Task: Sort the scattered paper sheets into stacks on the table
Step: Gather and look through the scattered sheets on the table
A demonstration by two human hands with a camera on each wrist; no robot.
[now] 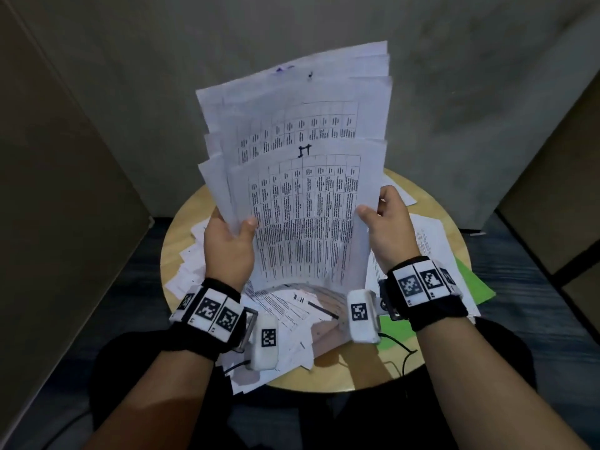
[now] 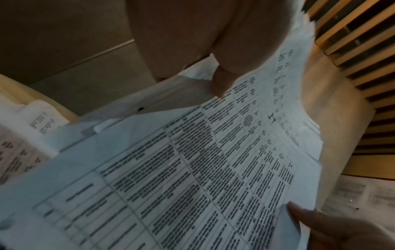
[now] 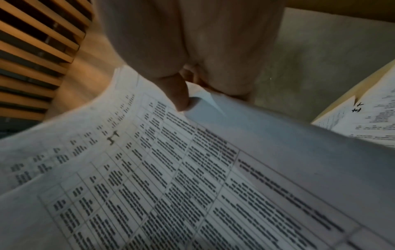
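Grey walls close in around a round wooden table (image 1: 431,358), its top littered with loose printed sheets (image 1: 285,310) and a green sheet (image 1: 474,284) at the right edge. I hold a sheaf of paper sheets (image 1: 302,203) upright above the table's middle, its lower edge bowed just over the litter; whether it touches I cannot tell. My left hand (image 1: 227,245) grips the sheaf's left edge, thumb curled over the front page and fingers behind. My right hand (image 1: 386,222) pinches the right edge, thumb on the printed face, fingers wrapped round the back. The front page carries a ruled table of dense print (illegible from every view). Behind it further pages stand fanned and uneven, their top edges stepped one above another. On the right wrist view, a corner of one page folds over beside the thumb (image 3: 179,94). Both wrists wear black bands with coded markers (image 1: 418,284).
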